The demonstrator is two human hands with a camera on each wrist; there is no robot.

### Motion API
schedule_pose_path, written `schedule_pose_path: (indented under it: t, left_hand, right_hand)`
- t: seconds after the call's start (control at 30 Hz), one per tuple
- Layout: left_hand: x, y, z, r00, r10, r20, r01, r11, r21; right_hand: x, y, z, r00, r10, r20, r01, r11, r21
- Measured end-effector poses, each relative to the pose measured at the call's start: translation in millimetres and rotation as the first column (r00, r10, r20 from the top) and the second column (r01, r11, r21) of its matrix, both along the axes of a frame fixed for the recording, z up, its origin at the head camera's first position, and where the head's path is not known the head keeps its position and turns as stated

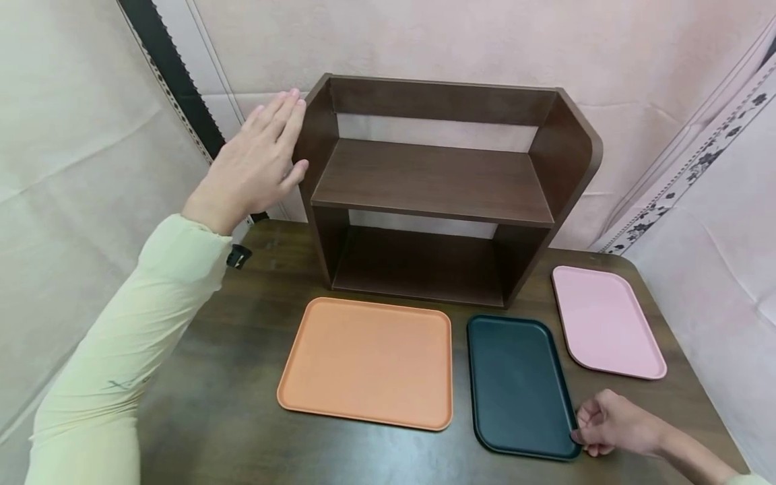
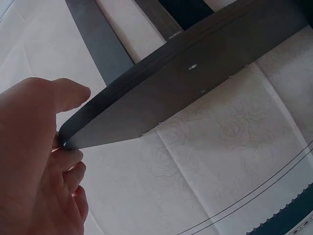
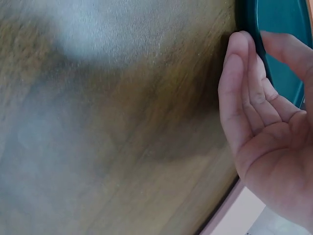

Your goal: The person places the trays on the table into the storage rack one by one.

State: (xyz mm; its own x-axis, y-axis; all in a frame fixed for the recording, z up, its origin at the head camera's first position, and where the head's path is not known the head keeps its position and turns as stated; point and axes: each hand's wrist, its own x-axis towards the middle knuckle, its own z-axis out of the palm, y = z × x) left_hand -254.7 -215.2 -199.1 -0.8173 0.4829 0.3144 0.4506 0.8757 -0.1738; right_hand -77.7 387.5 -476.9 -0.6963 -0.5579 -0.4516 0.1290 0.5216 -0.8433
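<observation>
A dark brown two-tier shelf (image 1: 433, 175) stands on the table. My left hand (image 1: 251, 158) lies against the upper part of its left side panel (image 2: 161, 93), fingers fairly straight, thumb apart from them. In the left wrist view its fingertips are right at the panel's corner. Low on the right, my right hand (image 1: 621, 424) pinches the near right corner of a dark green tray (image 1: 518, 384). In the right wrist view the thumb lies over the tray's rim (image 3: 258, 29), and the other fingers sit along its outer side.
An orange tray (image 1: 370, 364) lies left of the green one, in front of the shelf. Farther right is a pink tray (image 1: 608, 322) near the table's right edge. Pale cloth (image 1: 461, 40) hangs behind the table (image 1: 206, 397) and at both sides.
</observation>
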Motion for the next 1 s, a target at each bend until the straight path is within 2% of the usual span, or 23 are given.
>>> schedule_pose_path:
  t: [0.17,0.4,0.53,1.0]
  left_hand:
    - [-1.9,-1.7,-0.2,1.000,-0.005,-0.004,0.005,1.000,0.009]
    - [-2.1,-1.2,0.0,0.999,-0.025,-0.030,0.025,1.000,-0.004]
    - [-3.2,-1.3,-0.5,0.999,-0.027,-0.029,0.027,1.000,-0.005]
    - [-3.6,-2.0,-0.5,0.999,-0.026,-0.030,0.026,1.000,-0.004]
  right_hand:
    - [-1.5,4.4,-4.7,0.999,-0.010,0.048,0.014,0.996,-0.083]
    - [-4.8,14.5,-12.2,0.993,0.038,0.116,-0.012,0.975,-0.221]
    - [-8.1,18.1,-13.8,0.989,0.056,0.138,-0.018,0.964,-0.267]
    - [-19.2,19.8,-8.6,0.992,0.098,0.085,-0.072,0.959,-0.273]
